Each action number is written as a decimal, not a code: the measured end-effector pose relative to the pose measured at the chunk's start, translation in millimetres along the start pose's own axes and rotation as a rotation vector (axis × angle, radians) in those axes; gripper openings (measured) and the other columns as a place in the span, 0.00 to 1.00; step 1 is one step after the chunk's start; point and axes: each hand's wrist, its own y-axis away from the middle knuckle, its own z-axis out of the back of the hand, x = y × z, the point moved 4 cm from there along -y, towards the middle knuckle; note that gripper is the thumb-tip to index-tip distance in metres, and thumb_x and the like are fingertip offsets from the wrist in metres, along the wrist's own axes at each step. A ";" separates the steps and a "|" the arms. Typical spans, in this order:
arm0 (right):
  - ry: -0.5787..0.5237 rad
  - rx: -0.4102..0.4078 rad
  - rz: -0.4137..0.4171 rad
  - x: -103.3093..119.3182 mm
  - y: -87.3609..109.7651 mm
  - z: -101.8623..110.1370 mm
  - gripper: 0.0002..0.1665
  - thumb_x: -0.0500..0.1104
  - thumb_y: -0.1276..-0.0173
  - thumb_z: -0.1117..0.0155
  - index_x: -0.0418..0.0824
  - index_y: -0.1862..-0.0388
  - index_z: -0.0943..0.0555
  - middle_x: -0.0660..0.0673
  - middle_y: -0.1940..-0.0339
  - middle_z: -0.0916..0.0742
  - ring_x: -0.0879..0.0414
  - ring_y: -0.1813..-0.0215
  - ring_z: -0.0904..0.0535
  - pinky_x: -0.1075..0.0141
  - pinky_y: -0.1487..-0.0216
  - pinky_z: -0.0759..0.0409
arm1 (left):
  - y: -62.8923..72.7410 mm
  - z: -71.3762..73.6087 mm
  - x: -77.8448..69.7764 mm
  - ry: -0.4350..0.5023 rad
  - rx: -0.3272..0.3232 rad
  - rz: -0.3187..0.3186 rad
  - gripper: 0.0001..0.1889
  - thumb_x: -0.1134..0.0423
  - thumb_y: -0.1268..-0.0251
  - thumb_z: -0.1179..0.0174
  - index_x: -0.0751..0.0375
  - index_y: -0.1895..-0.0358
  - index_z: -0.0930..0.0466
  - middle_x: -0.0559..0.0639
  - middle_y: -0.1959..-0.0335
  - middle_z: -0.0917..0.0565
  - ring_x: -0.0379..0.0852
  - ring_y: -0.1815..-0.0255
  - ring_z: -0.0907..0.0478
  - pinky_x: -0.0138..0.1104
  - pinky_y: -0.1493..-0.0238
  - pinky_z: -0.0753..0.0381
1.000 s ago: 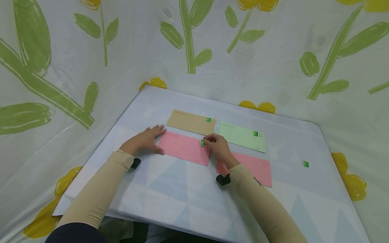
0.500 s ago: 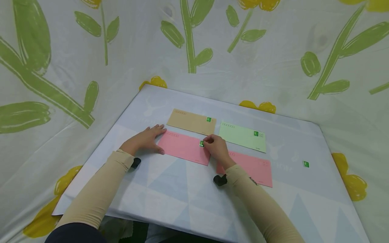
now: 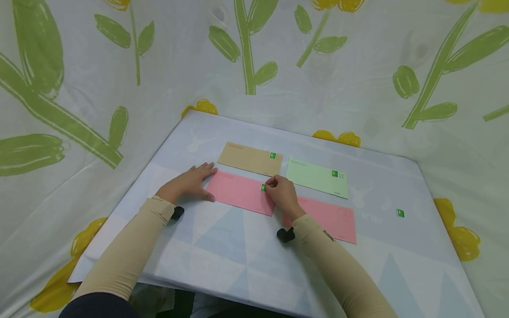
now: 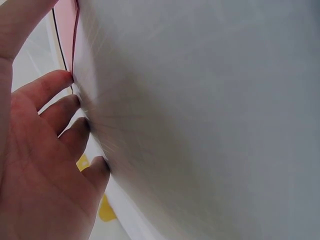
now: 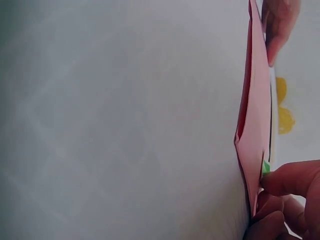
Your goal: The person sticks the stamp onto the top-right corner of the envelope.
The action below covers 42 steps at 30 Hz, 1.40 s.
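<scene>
A pink envelope (image 3: pixel 238 193) lies flat at the front left of the group. My left hand (image 3: pixel 188 183) rests at its left end, fingers spread and the thumb on the near side; the left wrist view shows those fingertips (image 4: pixel 65 77) touching the surface. At the envelope's upper right corner, my right hand (image 3: pixel 283 192) pinches a small green postage stamp (image 3: pixel 263 187) between thumb and fingers. The right wrist view shows a bit of the stamp (image 5: pixel 266 167) at the fingertips, close against the pink paper. The hand hides the stamp's right part.
Behind lie a brown envelope (image 3: pixel 248 160) and a light green envelope (image 3: pixel 316 179), each with a green stamp at its upper right. A second pink envelope (image 3: pixel 328 221) is partly under my right forearm. One loose stamp (image 3: pixel 400 213) lies far right on the tablecloth (image 3: pixel 222 247).
My right hand has shifted slightly left and down with the stamp at the envelope's corner, its wrist swinging a little left. My left hand stays in place.
</scene>
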 end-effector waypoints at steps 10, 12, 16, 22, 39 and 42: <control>0.001 -0.010 -0.004 0.2 0.3 0.7 0.06 0.40 0.32 0.32 0.43 0.57 0.16 0.47 0.64 0.16 0.52 0.59 0.23 0.65 0.62 0.23 | 0.0 0.2 -1.1 -0.003 -0.004 0.012 0.57 0.46 0.49 0.21 0.62 0.19 0.44 0.61 0.17 0.51 0.59 0.16 0.62 0.54 0.18 0.64; -0.011 -0.010 -0.008 0.2 0.6 1.1 0.06 0.40 0.32 0.32 0.43 0.57 0.16 0.47 0.64 0.16 0.52 0.60 0.23 0.65 0.62 0.23 | 0.3 0.3 -1.2 -0.005 -0.002 0.016 0.57 0.46 0.49 0.21 0.62 0.19 0.44 0.61 0.17 0.51 0.59 0.16 0.62 0.54 0.18 0.64; -0.037 -0.021 -0.014 -0.2 2.0 3.8 0.06 0.40 0.32 0.32 0.43 0.57 0.16 0.47 0.64 0.15 0.52 0.60 0.22 0.65 0.62 0.23 | -0.2 0.0 -2.2 -0.005 0.000 0.013 0.57 0.47 0.49 0.21 0.62 0.19 0.44 0.61 0.17 0.51 0.59 0.16 0.62 0.54 0.18 0.65; -0.060 -0.020 -0.025 -0.1 5.3 8.8 0.08 0.41 0.32 0.34 0.44 0.55 0.16 0.47 0.63 0.16 0.52 0.61 0.23 0.65 0.65 0.24 | -1.3 -0.8 -0.2 -0.011 -0.002 0.009 0.57 0.46 0.49 0.21 0.62 0.19 0.44 0.60 0.17 0.51 0.59 0.16 0.63 0.55 0.18 0.65; -0.032 0.047 0.092 1.9 7.4 4.6 0.14 0.39 0.33 0.30 0.45 0.49 0.13 0.48 0.48 0.19 0.51 0.55 0.23 0.62 0.56 0.21 | -2.8 -2.4 3.3 -0.009 -0.005 0.022 0.58 0.44 0.50 0.22 0.60 0.19 0.45 0.59 0.17 0.51 0.59 0.16 0.63 0.55 0.18 0.65; -0.018 0.054 0.076 2.2 7.3 3.9 0.14 0.40 0.33 0.29 0.46 0.49 0.12 0.48 0.48 0.19 0.51 0.55 0.23 0.63 0.58 0.22 | -2.8 -2.5 3.0 -0.010 -0.005 0.021 0.58 0.44 0.50 0.22 0.60 0.19 0.45 0.59 0.17 0.51 0.59 0.16 0.63 0.55 0.18 0.65</control>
